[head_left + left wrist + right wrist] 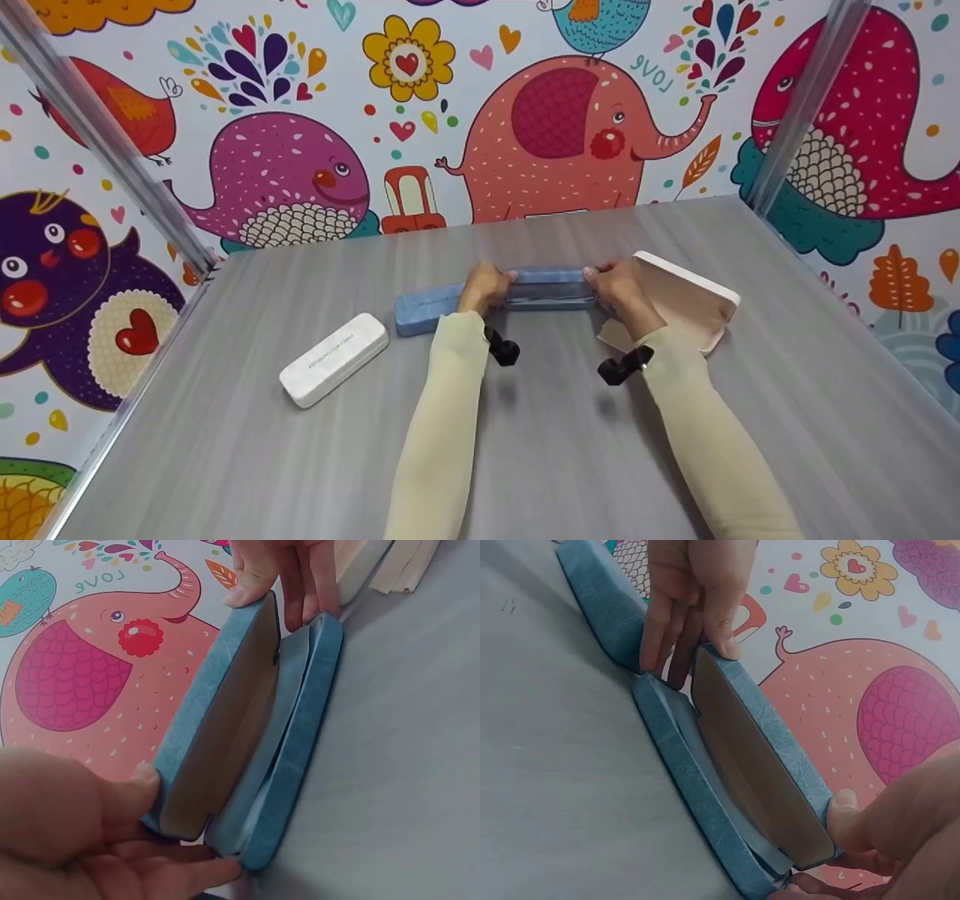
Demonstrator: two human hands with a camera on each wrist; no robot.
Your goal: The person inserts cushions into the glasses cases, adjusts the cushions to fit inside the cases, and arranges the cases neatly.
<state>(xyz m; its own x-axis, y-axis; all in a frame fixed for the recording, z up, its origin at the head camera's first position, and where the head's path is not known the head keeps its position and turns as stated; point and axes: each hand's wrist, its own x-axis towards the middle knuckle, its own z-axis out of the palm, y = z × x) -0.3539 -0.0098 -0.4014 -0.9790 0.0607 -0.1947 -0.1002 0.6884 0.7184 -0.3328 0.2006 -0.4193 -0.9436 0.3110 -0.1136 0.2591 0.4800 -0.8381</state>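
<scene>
Both hands hold a blue hinged glasses case (551, 275) by its two ends, its lid partly raised. My left hand (485, 286) grips the left end, thumb (146, 784) on the lid's edge and fingers lower down at the end. At the other end my right hand (621, 289) pinches in the same way, its thumb (845, 802) on the lid. Inside, the wrist views show a brown lid lining (225, 757) and a pale blue-grey cloth-like layer (727, 802) in the base.
Beside my left hand lies a second blue case (424, 309), closed. A closed white case (334, 360) with small lettering sits farther left. On the right an opened white case (686, 296) shows its pinkish inside, partly behind my right hand. Patterned walls edge the grey table (555, 450).
</scene>
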